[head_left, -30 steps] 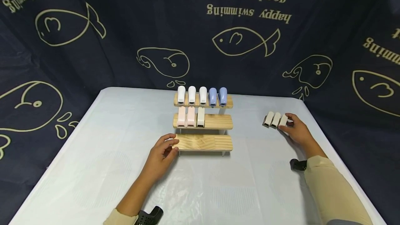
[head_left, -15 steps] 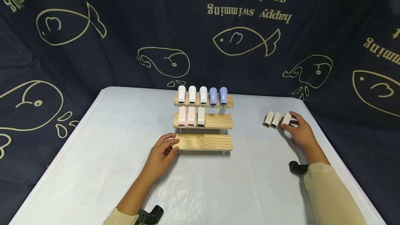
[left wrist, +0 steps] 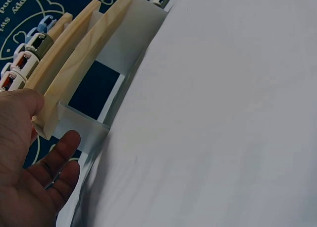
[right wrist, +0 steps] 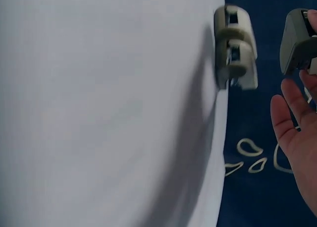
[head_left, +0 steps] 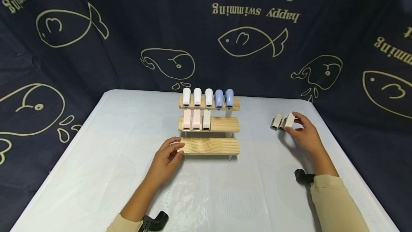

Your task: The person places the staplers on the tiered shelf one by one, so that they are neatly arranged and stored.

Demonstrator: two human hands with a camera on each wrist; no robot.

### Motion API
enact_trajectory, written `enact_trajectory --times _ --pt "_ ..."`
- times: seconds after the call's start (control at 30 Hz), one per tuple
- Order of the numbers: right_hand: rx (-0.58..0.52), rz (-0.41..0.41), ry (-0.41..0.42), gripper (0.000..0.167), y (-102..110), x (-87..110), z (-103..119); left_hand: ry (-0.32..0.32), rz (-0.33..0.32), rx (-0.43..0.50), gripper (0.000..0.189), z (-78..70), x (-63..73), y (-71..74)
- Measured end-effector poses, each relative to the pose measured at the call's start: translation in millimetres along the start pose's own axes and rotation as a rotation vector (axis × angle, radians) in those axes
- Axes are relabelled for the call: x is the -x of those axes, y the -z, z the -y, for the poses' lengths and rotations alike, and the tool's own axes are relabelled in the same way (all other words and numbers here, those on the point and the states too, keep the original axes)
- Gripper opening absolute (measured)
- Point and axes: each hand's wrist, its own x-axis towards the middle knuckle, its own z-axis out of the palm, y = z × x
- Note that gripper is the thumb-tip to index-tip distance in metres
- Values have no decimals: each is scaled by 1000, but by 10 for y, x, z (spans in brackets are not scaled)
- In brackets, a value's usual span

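A small three-tier wooden display rack (head_left: 219, 146) stands mid-table on pale supports. My left hand (head_left: 165, 162) holds the left end of its lowest shelf; in the left wrist view, the thumb lies against the plank (left wrist: 86, 53) and other fingers hang loose below. My right hand (head_left: 305, 135) pinches an off-white mini stapler (head_left: 289, 121) between thumb and fingers. In the right wrist view, that stapler (right wrist: 296, 41) is raised off the table, apart from two similar staplers (right wrist: 235, 48) that remain side by side on the tabletop.
White staplers (head_left: 197, 97) and two blue staplers (head_left: 229, 98) line the top shelf. Two pink staplers (head_left: 196, 120) and an off-white one (head_left: 206, 120) occupy the left of the middle shelf. A dark fish-print cloth (head_left: 193, 17) hangs behind the white-covered table (head_left: 244, 189).
My right hand has lifted the rightmost stapler from its row of three, first slightly right, then back left and up, so it now overlaps its neighbour. My left hand has stayed put.
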Motion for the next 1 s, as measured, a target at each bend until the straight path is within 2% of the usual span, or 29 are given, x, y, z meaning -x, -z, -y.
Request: enact_trajectory --times 0.3,0.4,0.5,0.7,0.8,1.0 --pt "-17 -34 134 67 -127 57 312 0 -3 -6 24 -3 -1 -8" --pt "-40 -40 187 64 -126 131 596 -1 -2 -5 24 -4 -1 -6" --pt "-54 -48 236 63 -153 167 752 1 -1 -4 24 -9 0 -4" --pt "-45 -50 279 68 -261 116 703 -3 -2 -3 24 -18 2 -2" --pt "-57 -41 306 68 -295 118 771 -3 -3 1 24 -15 1 -5" --pt "-13 -25 366 69 -377 146 958 -2 -3 6 24 -9 -3 -7"
